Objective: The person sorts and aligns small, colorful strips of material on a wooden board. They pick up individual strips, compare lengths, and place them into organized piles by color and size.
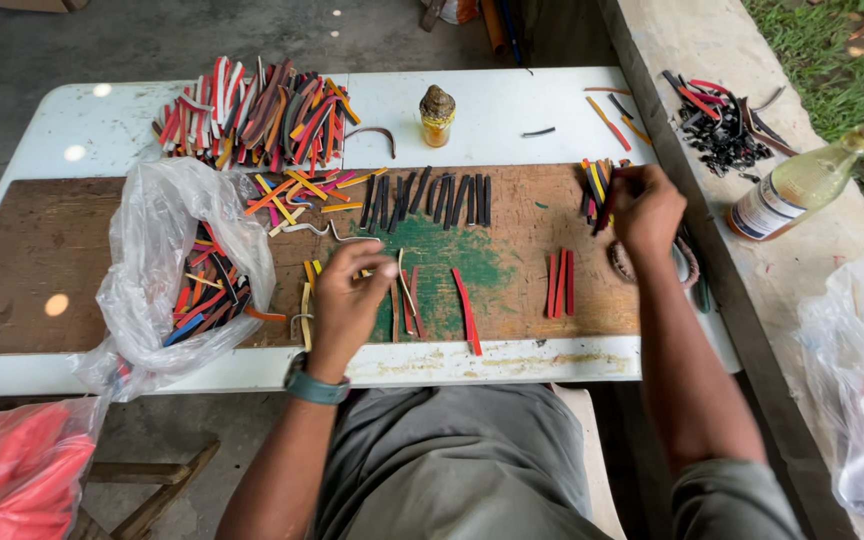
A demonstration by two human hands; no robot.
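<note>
Strips point(597, 188) pinched by right hand point(644, 208) fingers; left hand point(347, 300) fingers pinch yellow strip point(364, 272).

Sorting coloured strips on the worktop point(512, 110)

My left hand point(347, 295) pinches a pale strip point(404, 285) over the green-stained board point(42, 270); my right hand point(644, 208) grips the small mixed bundle point(595, 185). A row of dark strips point(430, 198) lies between them.

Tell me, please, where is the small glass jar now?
In the head view, the small glass jar stands upright at the far edge of the white table, between the big pile of coloured strips and a lone dark strip.
</note>
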